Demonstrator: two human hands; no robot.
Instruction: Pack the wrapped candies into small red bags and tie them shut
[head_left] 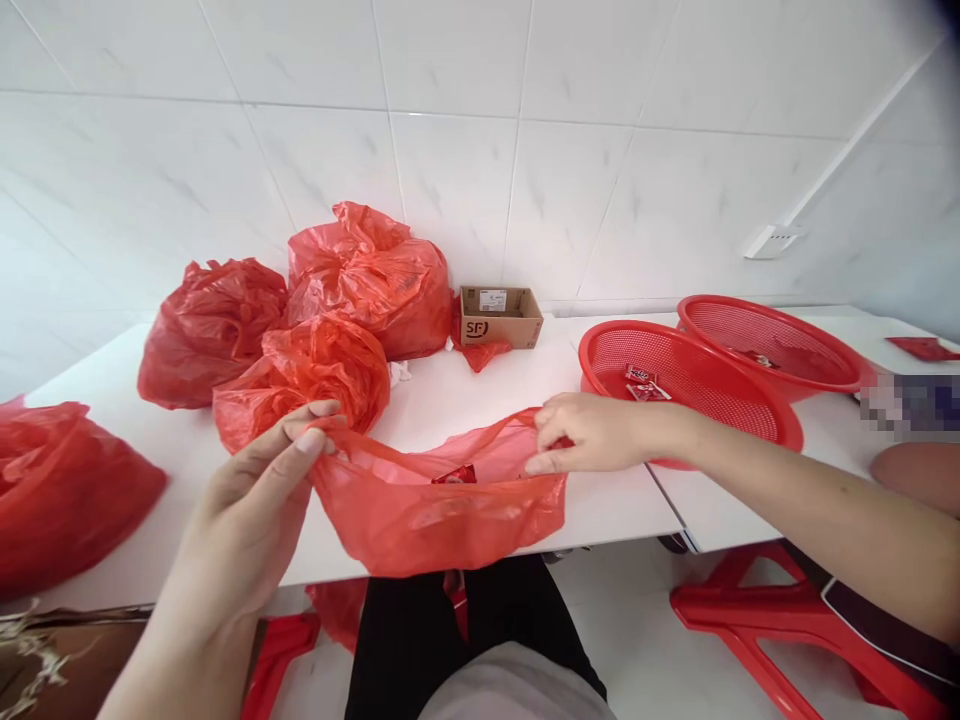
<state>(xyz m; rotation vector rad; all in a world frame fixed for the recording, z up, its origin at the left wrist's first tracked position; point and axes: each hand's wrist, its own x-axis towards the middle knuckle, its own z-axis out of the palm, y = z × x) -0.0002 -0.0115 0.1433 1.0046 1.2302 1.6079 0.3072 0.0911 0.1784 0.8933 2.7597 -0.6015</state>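
White tiles are covering the wall [450,180], and a white desk [619,520] is standing against it. At the near edge of this desk, an open red bag [450,530] is hanging stretched between two hands, its mouth facing upward. The left hand [255,490] is pinching the left end of the rim, thumb and fingers clamped together on the thin plastic. The right hand [589,430] is gripping the right end, its fingers curling around the film. Inside the bag, a small red packet [456,475] is showing.

Three bulging red bags [367,280] are sitting clustered on the far left, while another full bag [75,490] is resting at the near left. To the right of the cluster, a cardboard box [514,332] is standing by the wall. Farther right, a red basket [701,370] is holding a few small packets [646,385], and a second basket [795,335] is standing just beyond it.
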